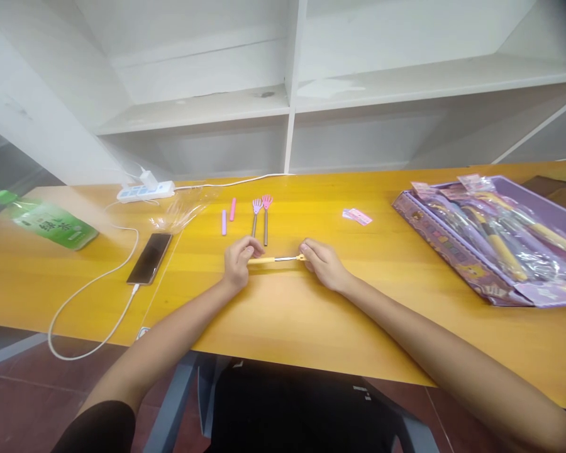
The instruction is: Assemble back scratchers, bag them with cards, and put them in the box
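Between my two hands a yellow back scratcher [264, 260] with a short metal shaft lies level, just above the table. My left hand [239, 259] is closed round its yellow handle end. At the other end my right hand [321, 261] pinches the yellow claw head, which its fingers partly hide. Just beyond my left hand lie a purple scratcher head [257, 206] and a pink scratcher head [267, 202], each on a dark metal rod. A purple handle tube [224, 223] and a pink handle tube [233, 209] rest to their left.
At the right stands a purple display box [457, 264] full of wrapped scratchers. Small paper cards [358, 216] lie near it. On the left are a phone [149, 258] on a white cable, clear plastic wrap [183, 211], a power strip [146, 190] and a green bottle [51, 220].
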`<action>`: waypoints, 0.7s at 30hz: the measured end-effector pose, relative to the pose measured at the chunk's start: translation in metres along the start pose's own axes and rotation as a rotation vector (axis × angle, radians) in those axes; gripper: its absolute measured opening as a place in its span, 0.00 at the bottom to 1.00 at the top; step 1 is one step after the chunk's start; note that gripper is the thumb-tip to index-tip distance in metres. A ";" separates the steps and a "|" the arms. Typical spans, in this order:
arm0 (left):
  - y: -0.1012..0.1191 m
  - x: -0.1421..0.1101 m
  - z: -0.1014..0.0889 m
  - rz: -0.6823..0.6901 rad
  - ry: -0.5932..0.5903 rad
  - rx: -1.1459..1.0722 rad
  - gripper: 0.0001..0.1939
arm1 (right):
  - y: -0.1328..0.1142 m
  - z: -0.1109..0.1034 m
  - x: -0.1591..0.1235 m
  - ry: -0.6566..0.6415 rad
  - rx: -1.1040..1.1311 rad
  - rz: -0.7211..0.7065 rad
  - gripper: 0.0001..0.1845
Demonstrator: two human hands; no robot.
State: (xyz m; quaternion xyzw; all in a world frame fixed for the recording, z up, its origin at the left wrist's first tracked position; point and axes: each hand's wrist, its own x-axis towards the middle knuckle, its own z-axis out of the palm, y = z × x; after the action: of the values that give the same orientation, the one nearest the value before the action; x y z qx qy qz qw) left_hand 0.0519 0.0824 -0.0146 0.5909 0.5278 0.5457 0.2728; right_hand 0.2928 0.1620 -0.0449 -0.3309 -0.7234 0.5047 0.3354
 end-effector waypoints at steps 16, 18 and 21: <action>0.012 0.001 0.003 0.006 -0.077 0.088 0.16 | 0.002 0.001 0.000 -0.016 0.021 0.049 0.29; 0.014 0.008 0.000 -0.009 -0.189 0.247 0.13 | 0.006 -0.002 0.004 -0.035 0.090 0.103 0.28; 0.015 0.017 -0.007 0.050 -0.416 0.577 0.14 | 0.009 -0.008 0.009 -0.081 0.096 0.084 0.27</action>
State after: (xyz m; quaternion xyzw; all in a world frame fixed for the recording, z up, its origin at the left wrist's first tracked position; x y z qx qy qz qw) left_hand 0.0479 0.0914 0.0068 0.7549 0.5786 0.2487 0.1828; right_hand 0.2953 0.1759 -0.0502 -0.3241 -0.6968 0.5653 0.2998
